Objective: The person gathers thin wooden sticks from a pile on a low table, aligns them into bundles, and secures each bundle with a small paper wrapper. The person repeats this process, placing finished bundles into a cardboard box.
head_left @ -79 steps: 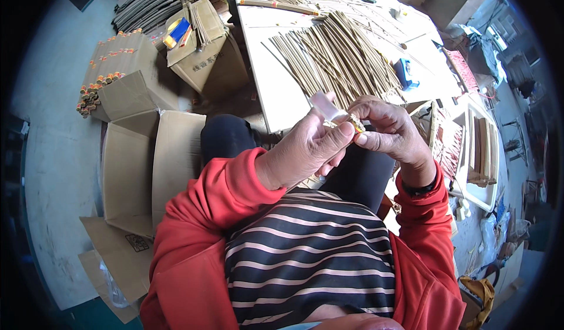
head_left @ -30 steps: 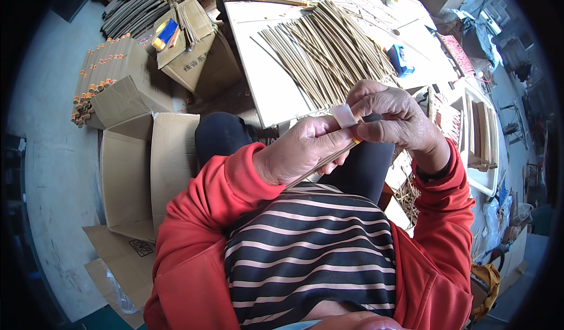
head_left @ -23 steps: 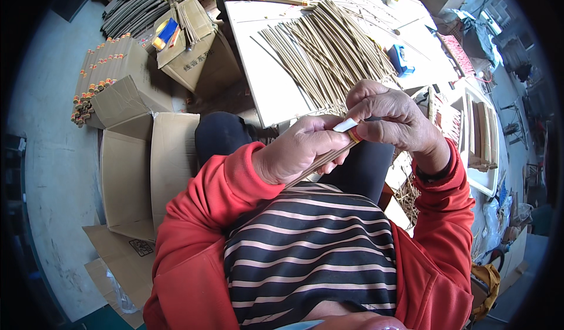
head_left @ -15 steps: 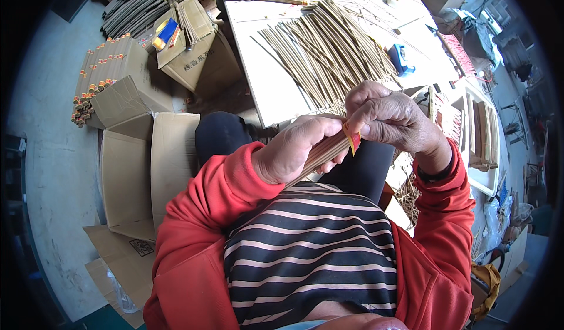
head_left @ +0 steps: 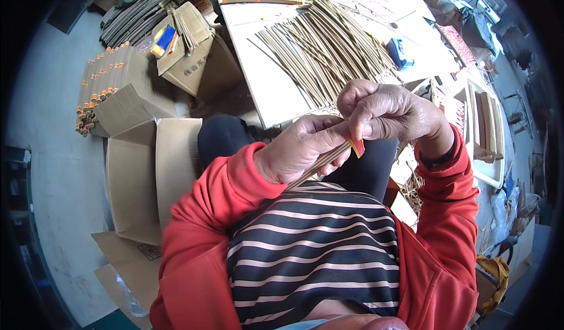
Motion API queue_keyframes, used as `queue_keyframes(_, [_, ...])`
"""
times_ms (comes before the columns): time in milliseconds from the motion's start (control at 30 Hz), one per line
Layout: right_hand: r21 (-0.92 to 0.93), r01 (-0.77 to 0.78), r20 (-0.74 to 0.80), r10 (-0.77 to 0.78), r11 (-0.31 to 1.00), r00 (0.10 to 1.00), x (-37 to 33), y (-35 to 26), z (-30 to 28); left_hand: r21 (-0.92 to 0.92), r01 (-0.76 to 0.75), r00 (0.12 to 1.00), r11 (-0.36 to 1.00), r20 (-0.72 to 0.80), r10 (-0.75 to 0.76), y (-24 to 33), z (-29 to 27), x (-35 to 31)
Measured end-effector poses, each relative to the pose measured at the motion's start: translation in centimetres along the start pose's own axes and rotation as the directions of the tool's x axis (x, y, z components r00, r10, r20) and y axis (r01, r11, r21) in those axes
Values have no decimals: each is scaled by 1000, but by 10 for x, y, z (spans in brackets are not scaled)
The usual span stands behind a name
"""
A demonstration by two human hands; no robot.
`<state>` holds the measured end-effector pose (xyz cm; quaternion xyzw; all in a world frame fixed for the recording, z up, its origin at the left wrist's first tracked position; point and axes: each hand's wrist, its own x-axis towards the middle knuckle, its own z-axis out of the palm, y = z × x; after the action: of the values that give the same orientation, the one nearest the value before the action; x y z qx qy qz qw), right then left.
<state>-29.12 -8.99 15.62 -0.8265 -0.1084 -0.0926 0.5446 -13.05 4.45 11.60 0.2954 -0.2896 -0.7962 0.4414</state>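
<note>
A bundle of thin brown incense sticks (head_left: 318, 163) lies across my lap, slanting up to the right. My left hand (head_left: 296, 148) is closed around it near its upper end. At that end sits a small red and yellow paper label (head_left: 357, 148), with one tip hanging loose. The fingers of my right hand (head_left: 390, 114) are pinched at the label, over the bundle's end. Part of the bundle's top is hidden behind both hands. Beyond my hands, many loose incense sticks (head_left: 329, 51) are spread on the white table (head_left: 252, 65).
An open cardboard box (head_left: 132, 171) stands on the left, beside stacked labelled bundles (head_left: 103, 83). Behind it is a closed carton (head_left: 202, 62) with a blue and yellow packet (head_left: 164, 40). A blue tape dispenser (head_left: 399, 54) sits on the table. At right, a white tray (head_left: 493, 174) holds sticks.
My right fingers have shifted slightly around the label, and its loose tip now hangs a little further right. My left hand keeps its hold on the bundle. The view has tilted slightly.
</note>
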Motion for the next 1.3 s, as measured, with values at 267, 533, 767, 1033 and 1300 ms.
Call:
queue_keyframes(267, [239,158,-483,-24,958,875,0,13,10,126,-150,973,981,-156,168,7,5,-6])
queue_keyframes(533, [-238,-382,-675,131,893,727,9,6,57,275,-279,868,920,-338,364,9,5,-8])
queue_keyframes(767, [69,-105,-616,125,992,778,14,24,57,263,-284,886,922,-297,358,12,7,-12])
queue_keyframes(1033, [-6,-16,-557,10,1000,831,16,30,48,191,-289,928,938,-184,323,15,-2,-13])
queue_keyframes(1300, [130,67,-632,31,989,774,23,30,42,-23,-237,972,971,-3,237,18,-13,-14])
